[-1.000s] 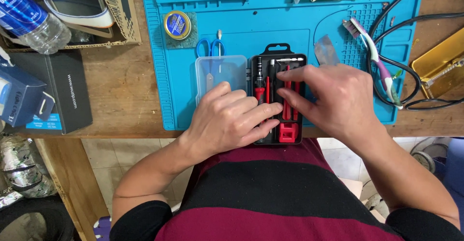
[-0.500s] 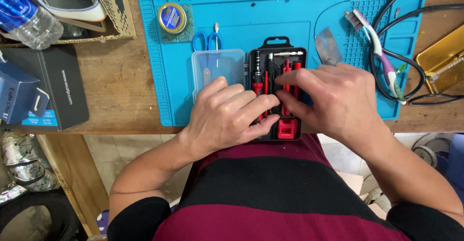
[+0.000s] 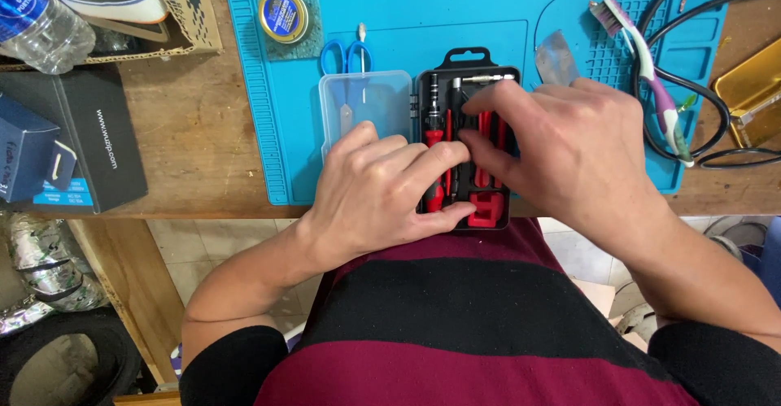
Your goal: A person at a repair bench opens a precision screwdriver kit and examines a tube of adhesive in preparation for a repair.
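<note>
Your left hand [image 3: 382, 190] rests on the near left part of the open black plastic tool case [image 3: 466, 141], which lies on the blue silicone work mat [image 3: 423, 15] at the near edge of the wooden table [image 3: 195, 121]. Your right hand [image 3: 569, 146] covers the case's right side. The clear plastic lid [image 3: 364, 105] lies just left of the case, over the blue-handled scissors [image 3: 346, 56]. A round metal tin [image 3: 283, 15] sits behind them; a white and purple toothbrush [image 3: 651, 72] lies to the right.

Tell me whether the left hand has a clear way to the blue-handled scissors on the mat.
Probably yes. The left hand rests on the open tool case, and the scissors lie just beyond on the blue mat; only the clear lid, overlapping their blades, lies between.
</note>
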